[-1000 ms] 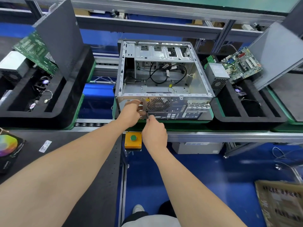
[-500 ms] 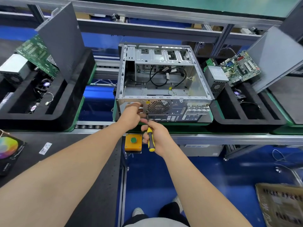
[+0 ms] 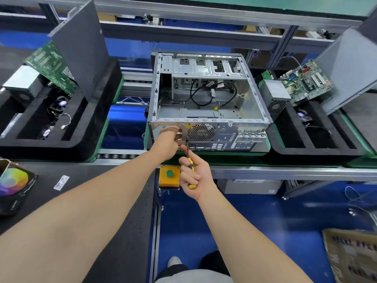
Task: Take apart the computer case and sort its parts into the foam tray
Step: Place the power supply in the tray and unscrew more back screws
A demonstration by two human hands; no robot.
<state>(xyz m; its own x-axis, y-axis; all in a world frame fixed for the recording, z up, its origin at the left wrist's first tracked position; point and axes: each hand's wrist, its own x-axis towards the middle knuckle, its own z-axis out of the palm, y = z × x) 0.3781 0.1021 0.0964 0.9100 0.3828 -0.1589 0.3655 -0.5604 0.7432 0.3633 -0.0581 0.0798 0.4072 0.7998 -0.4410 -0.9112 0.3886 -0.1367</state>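
Two hands on the computer case (image 3: 206, 103), just left of the foam tray (image 3: 318, 154) | left hand (image 3: 166, 144) fingers (image 3: 175, 129) hooked in its rear panel (image 3: 224, 137) | right hand (image 3: 196, 176) gripping screwdriver (image 3: 190, 162), tip at that panel | likely stiff, heavy, sharp-edged steel: lift by frame rails (image 3: 204, 120)

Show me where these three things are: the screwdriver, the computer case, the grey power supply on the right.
screwdriver (image 3: 190, 161), head view, yellow top of the handle.
computer case (image 3: 201, 132), head view, round fan grille on its rear panel.
power supply (image 3: 273, 90), head view, its grey upper face.
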